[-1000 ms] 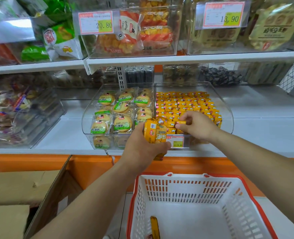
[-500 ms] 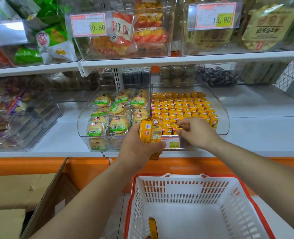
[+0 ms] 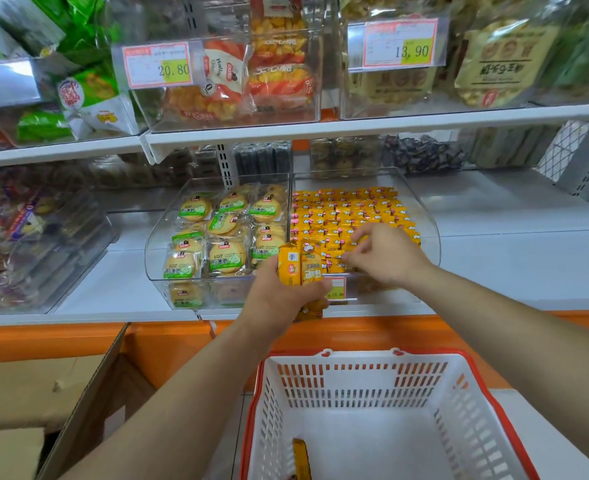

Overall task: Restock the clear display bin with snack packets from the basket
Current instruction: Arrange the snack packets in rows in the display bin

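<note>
Now my left hand (image 3: 279,299) grips packets (image 3: 300,268) upright, just left of my right hand (image 3: 388,259), which is nearer the bin (image 3: 428,244). Whether those fingers (image 3: 359,236) pinch anything, I cannot tell.

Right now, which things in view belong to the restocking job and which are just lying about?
Job: left hand, its grip round a stack of yellow packets; right hand at the rows in the clear display bin; white basket with a packet in it.
Lying about: biscuit bin beside it; cardboard box; upper-shelf price tags.
</note>
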